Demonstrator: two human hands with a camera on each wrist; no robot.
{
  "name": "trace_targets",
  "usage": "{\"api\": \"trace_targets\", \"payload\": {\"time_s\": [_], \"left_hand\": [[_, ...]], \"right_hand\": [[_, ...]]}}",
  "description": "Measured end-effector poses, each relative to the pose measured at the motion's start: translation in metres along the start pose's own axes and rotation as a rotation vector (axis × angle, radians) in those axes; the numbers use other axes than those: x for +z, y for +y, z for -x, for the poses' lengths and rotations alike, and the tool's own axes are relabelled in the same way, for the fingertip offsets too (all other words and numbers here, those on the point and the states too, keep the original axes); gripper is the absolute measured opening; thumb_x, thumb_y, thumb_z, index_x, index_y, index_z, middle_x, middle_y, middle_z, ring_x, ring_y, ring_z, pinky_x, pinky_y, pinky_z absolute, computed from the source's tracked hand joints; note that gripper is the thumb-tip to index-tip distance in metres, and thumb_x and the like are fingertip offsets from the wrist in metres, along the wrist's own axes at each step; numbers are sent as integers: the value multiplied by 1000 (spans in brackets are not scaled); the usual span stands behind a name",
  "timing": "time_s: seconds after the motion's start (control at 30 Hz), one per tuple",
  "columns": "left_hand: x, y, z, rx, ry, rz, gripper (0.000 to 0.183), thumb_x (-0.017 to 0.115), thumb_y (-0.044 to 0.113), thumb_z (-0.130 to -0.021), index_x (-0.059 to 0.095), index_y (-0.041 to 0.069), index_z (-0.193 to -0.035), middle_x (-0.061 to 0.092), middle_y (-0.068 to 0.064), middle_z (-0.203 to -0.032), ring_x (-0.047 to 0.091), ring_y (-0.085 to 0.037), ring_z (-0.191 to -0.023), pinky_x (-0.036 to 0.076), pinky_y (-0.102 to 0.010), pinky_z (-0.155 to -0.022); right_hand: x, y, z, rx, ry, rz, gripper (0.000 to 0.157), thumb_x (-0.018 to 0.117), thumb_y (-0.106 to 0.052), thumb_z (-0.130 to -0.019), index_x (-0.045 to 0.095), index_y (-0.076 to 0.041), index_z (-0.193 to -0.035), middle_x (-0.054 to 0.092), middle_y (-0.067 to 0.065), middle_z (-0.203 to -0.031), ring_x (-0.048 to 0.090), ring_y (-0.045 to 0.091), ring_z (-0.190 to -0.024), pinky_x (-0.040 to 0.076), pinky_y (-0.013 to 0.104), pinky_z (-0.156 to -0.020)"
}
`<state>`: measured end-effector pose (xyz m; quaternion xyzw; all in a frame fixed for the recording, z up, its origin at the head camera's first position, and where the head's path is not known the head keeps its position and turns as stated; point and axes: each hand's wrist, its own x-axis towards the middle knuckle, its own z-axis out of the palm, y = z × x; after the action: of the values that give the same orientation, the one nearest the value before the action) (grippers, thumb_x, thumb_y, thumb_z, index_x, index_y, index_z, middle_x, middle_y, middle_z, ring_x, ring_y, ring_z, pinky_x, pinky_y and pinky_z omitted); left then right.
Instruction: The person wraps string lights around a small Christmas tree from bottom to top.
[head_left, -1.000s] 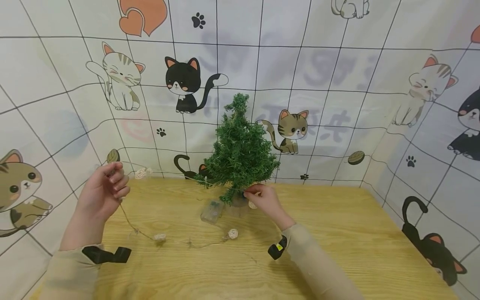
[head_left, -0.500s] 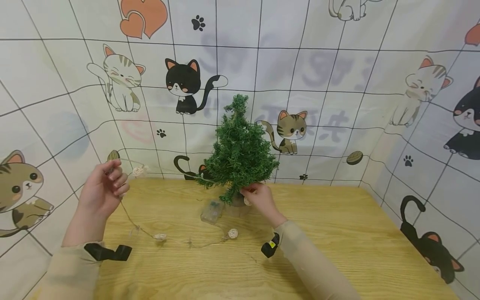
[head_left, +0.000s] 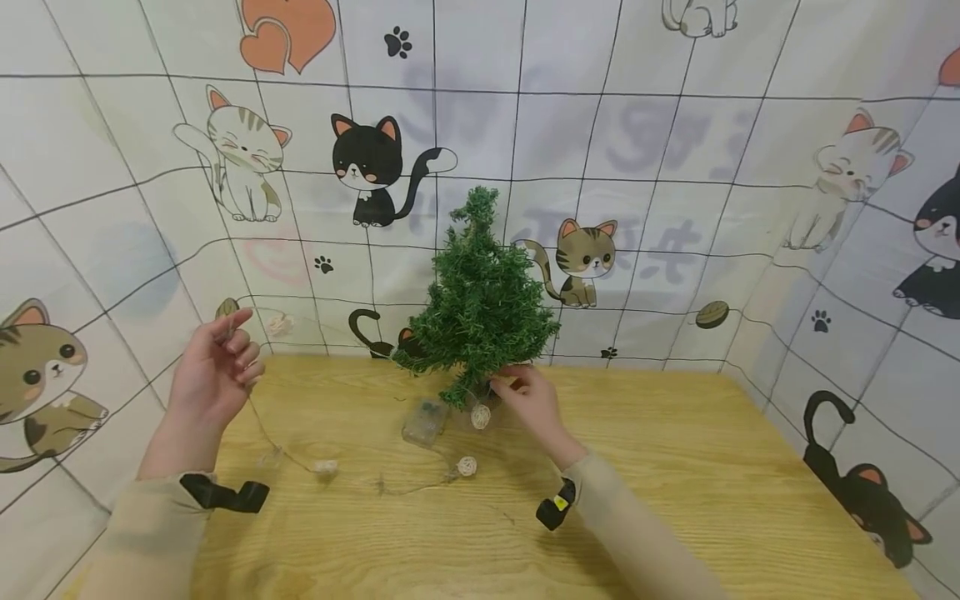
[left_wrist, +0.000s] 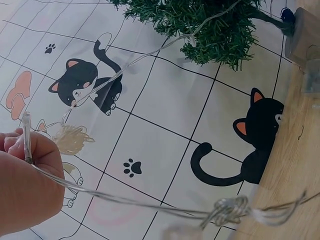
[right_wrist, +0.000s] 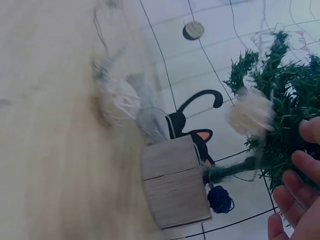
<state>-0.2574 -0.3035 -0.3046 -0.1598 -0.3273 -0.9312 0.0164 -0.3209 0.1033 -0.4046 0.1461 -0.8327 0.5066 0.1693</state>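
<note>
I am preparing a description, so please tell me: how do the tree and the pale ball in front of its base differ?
The tree is green and bushy, while the pale ball is cream and looks woven. The tree is far larger and tapers upward; the ball is small and round. Both are near the right hand.

Box [head_left: 424,423] on table [head_left: 675,467], left of tree [head_left: 480,292]

HEAD: from above, forward and down, farthest, taking in table [head_left: 637,517], tree [head_left: 483,300], wall [head_left: 480,125] | LEFT WRIST: close at left hand [left_wrist: 31,182], rolled sideways, facing wall | RIGHT WRIST: close at right hand [right_wrist: 301,197], rolled the other way, facing base [right_wrist: 176,185] | WRISTS SHARE: tree, base, curl-tailed cat [left_wrist: 261,117]
</note>
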Motion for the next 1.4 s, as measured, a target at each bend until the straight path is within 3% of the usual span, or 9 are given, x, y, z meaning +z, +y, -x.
{"api": "trace_targets", "payload": {"time_s": [0.1,0.27,0.53,0.67,0.77,0.9,1.0,1.17,1.4], "left_hand": [[2,1,-2,-4,0,-14,24,36,18,-107,54,6,-118,40,0,-66,18,-14,-56,12,-26,-50],[7,6,-4,-4,15,-54,22,37,18,-106,52,7,-118,41,1,-65,19,-14,-56,11,-26,-50],[13,7,-6,8,-17,-36,28,40,25,-106,54,5,-118,44,0,-66,19,-15,-57,10,-26,-51],[14,3,-7,2,-5,-33,27,42,25,-105,52,5,-120,43,0,-66,19,-15,-57,11,-26,-51],[14,-2,-7,-9,3,-41,26,41,24,-105,50,6,-120,41,0,-66,20,-15,-57,12,-26,-51],[16,-6,-7,-13,6,-43,26,42,25,-105,50,6,-119,39,0,-66,20,-15,-57,13,-26,-51],[18,-7,-7,-10,13,-52,26,43,27,-105,51,6,-118,39,1,-66,20,-15,-57,13,-26,-51],[22,-9,-7,0,-7,-89,25,41,26,-105,50,7,-118,36,1,-68,20,-15,-58,12,-26,-51],[24,-11,-10,2,-19,-90,24,36,22,-106,52,6,-115,30,1,-68,19,-15,-58,12,-26,-51]], "right_hand": [[-11,2,12,48,20,-73,16,66,-18,-93,71,-5,-101,65,6,-107,57,20,-86,47,35,-72],[-17,-6,31,54,-26,-175,10,67,-9,-91,70,1,-92,66,9,-90,55,15,-72,45,26,-64],[22,-45,48,-137,-487,-242,13,65,-12,-94,70,-5,-104,68,5,-95,61,14,-78,51,26,-66],[60,-56,44,-163,-698,-156,23,65,-19,-95,69,-9,-114,68,0,-107,61,7,-86,52,24,-73],[86,-57,39,-190,-783,-20,34,64,-25,-95,65,-9,-125,65,-2,-121,60,7,-100,50,21,-80],[111,-52,34,-225,-833,217,47,64,-32,-94,58,-8,-134,60,-2,-130,58,12,-113,49,22,-86],[124,-48,33,-230,-867,365,52,66,-39,-91,60,-10,-133,62,-4,-127,59,9,-110,47,22,-87],[134,-48,37,-226,-891,402,41,72,-41,-86,71,-15,-117,68,-11,-107,61,1,-90,48,19,-75],[137,-56,42,-293,-819,512,17,76,-39,-81,78,-25,-92,67,-20,-88,58,-4,-76,46,17,-69]]}}
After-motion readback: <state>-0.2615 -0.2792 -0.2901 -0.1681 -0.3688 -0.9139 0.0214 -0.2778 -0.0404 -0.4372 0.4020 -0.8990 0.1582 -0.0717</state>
